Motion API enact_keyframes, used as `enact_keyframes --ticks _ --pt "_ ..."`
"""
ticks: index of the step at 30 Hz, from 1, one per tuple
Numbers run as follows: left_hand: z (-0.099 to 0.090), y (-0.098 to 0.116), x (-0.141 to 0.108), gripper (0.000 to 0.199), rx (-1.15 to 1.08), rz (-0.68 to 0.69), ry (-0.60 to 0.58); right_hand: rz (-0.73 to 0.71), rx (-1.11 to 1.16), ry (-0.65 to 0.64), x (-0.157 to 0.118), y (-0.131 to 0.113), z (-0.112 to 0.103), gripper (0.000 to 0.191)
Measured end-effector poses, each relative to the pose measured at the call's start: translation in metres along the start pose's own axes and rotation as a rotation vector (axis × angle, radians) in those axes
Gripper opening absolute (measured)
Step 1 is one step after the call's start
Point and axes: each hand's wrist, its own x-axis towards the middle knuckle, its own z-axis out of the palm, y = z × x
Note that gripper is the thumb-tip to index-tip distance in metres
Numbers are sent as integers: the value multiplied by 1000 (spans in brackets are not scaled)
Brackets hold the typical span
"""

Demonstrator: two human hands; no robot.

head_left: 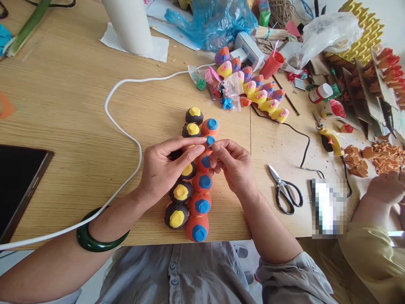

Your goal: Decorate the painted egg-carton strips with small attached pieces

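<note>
Two rows of egg-carton cups coated in clay lie in front of me. The black row [181,192] has yellow discs on its cups, and the orange row [199,217] beside it has blue discs. My left hand [172,162] reaches over the black row, thumb and index finger stretched out and slightly apart, their tips near a blue disc [210,140]. Close to those tips, my right hand [234,162] is closed in a pinch over the orange row. Whatever its fingertips hold is too small or hidden to make out.
Scissors [284,190] lie to the right, near a yellow glue gun [332,141]. Behind are painted carton strips [259,96], a red cup [272,64] and a blue plastic bag [221,23]. A white cable [123,131] curves along the left. Another person's hand [387,188] rests at right.
</note>
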Motion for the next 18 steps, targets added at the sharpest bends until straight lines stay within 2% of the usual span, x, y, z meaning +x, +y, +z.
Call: enact_keyframes --ticks 3,9,18 --pt "0 -1 0 21 -40 -50 -7 -37 1 9 0 0 0 32" --pt "2 0 5 35 -389 -230 -48 -66 -48 53 -1 0 1 34" --pt "3 -1 6 41 -395 -274 -83 -102 -156 104 -4 -3 6 38"
